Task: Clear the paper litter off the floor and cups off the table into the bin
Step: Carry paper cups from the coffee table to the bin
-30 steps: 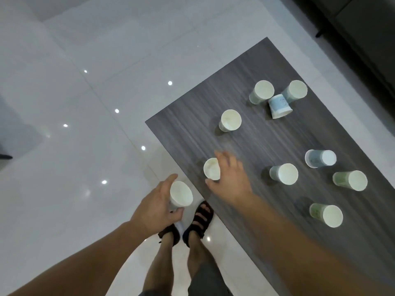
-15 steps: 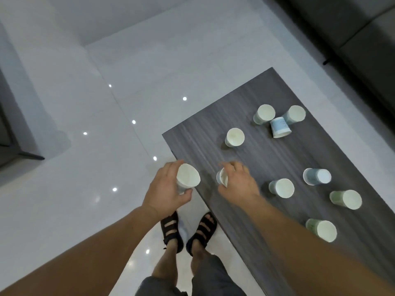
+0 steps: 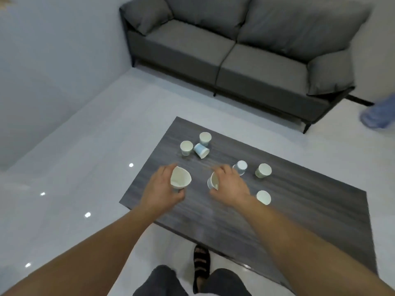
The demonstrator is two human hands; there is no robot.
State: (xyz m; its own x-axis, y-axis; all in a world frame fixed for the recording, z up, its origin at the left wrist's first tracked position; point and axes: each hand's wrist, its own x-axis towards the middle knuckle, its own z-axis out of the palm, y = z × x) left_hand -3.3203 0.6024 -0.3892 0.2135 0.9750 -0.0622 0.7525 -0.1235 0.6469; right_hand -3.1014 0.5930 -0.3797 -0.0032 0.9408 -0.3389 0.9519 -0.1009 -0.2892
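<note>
My left hand [image 3: 161, 189] grips a squashed white paper cup [image 3: 180, 178], held over the dark wooden table [image 3: 299, 210]. My right hand [image 3: 229, 184] is closed on a second paper cup [image 3: 212, 181], tilted on its side just above the tabletop. Several more paper cups stand or lie on the table: a group of three at the far end [image 3: 195, 144], a bluish one [image 3: 241, 167] and a greenish one [image 3: 263, 170] right of my right hand, and a white one [image 3: 263, 197] near my right wrist. No bin or floor litter is in view.
A grey two-seat sofa [image 3: 235, 50] stands behind the table. A blue blurred shape [image 3: 378, 116] shows at the right edge, by the sofa's end. My sandalled foot [image 3: 201, 261] stands on the glossy white floor [image 3: 74, 167] at the table's near edge.
The view has tilted up, bringing the sofa into sight. My right hand has closed on a cup and lifted it. My left hand has carried its cup over the table.
</note>
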